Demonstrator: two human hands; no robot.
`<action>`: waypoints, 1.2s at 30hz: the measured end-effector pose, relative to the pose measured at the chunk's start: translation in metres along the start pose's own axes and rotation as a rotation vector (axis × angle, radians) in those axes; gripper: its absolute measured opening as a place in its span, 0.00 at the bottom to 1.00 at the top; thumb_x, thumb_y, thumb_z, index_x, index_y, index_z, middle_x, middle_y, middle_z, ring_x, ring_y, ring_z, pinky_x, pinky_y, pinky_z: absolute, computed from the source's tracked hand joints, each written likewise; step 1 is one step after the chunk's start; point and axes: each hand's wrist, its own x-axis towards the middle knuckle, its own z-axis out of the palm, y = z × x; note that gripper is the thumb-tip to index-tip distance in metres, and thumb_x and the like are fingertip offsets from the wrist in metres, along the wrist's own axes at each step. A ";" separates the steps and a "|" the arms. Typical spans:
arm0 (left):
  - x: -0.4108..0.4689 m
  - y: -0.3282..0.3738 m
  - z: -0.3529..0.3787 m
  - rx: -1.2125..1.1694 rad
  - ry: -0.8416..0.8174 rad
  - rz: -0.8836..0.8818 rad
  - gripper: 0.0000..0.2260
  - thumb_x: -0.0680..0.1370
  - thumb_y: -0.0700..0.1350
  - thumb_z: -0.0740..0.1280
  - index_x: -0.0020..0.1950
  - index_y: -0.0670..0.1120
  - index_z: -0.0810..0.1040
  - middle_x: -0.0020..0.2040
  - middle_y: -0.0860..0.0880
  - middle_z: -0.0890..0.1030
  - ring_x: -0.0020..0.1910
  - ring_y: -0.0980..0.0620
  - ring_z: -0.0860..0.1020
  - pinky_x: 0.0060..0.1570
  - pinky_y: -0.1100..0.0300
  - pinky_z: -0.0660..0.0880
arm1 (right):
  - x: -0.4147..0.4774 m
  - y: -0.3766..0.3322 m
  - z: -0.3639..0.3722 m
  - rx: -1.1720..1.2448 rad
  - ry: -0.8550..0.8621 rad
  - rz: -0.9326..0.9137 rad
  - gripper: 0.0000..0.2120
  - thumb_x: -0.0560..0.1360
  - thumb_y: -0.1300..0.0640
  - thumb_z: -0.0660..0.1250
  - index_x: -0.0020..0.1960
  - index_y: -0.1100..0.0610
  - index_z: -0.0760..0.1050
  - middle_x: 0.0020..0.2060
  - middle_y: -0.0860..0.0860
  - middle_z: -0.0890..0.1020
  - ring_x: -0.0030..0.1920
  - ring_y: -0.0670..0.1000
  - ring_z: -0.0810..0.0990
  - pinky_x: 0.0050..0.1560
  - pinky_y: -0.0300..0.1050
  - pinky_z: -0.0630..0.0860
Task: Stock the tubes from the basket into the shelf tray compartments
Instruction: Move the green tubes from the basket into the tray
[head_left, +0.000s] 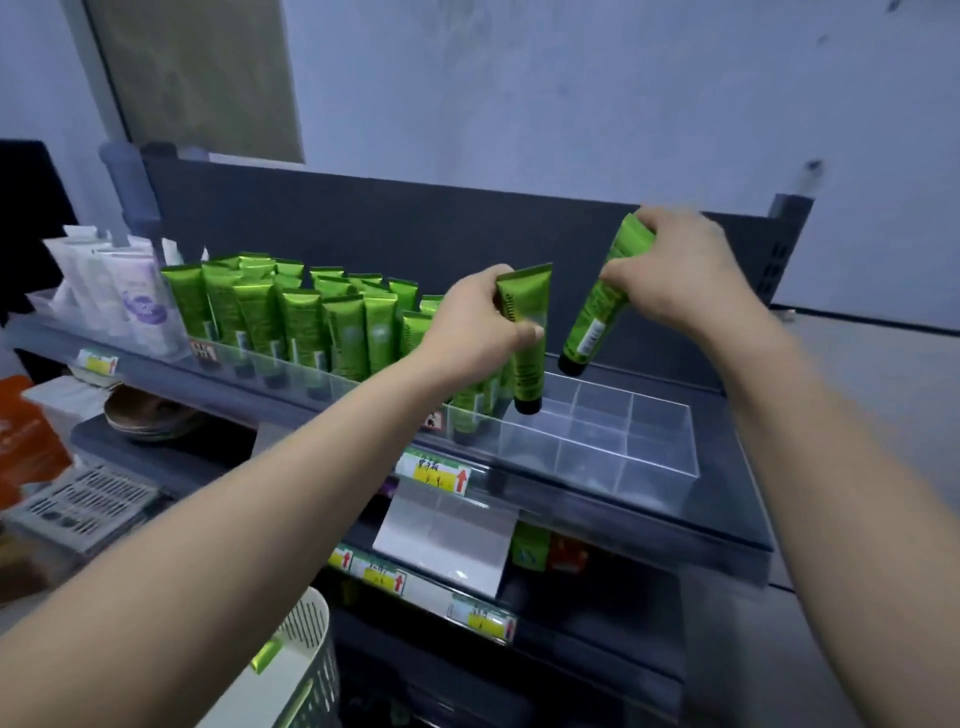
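My left hand (478, 325) grips a green tube (525, 358) cap-down, its black cap just above a compartment of the clear shelf tray (654, 470). My right hand (680, 265) holds a second green tube (597, 312), tilted, cap hanging over the tray's back row. Several green tubes (306, 322) stand upright in the trays to the left. The white slotted basket (306, 670) sits at the bottom left with one green tube (266, 656) showing inside. The tray's right-hand compartments hold nothing.
White and purple tubes (130, 296) stand at the shelf's far left. Yellow price tags (434, 470) line the dark shelf edges. Lower shelves hold bowls (140, 415), a grey slotted tray (83, 504) and small boxes (530, 545). A dark back panel (363, 228) rises behind the trays.
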 end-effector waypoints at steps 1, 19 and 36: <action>0.004 -0.002 0.006 0.014 -0.021 -0.003 0.08 0.68 0.39 0.73 0.44 0.41 0.76 0.35 0.48 0.77 0.33 0.52 0.73 0.38 0.59 0.71 | 0.001 0.005 0.002 -0.001 0.001 0.011 0.05 0.68 0.59 0.67 0.42 0.58 0.73 0.38 0.52 0.75 0.40 0.56 0.74 0.35 0.43 0.65; 0.026 -0.037 0.025 0.269 -0.341 -0.036 0.21 0.71 0.42 0.74 0.62 0.44 0.73 0.51 0.45 0.80 0.48 0.47 0.78 0.45 0.61 0.73 | 0.023 0.022 0.043 -0.059 0.015 0.064 0.07 0.70 0.58 0.70 0.46 0.58 0.75 0.39 0.51 0.76 0.44 0.57 0.76 0.43 0.47 0.72; 0.015 -0.032 -0.023 0.177 -0.086 0.125 0.04 0.74 0.39 0.68 0.44 0.48 0.79 0.38 0.55 0.79 0.37 0.61 0.75 0.40 0.68 0.71 | 0.031 0.031 0.080 -0.051 0.095 0.167 0.10 0.74 0.61 0.61 0.52 0.53 0.78 0.53 0.54 0.81 0.54 0.58 0.78 0.46 0.42 0.68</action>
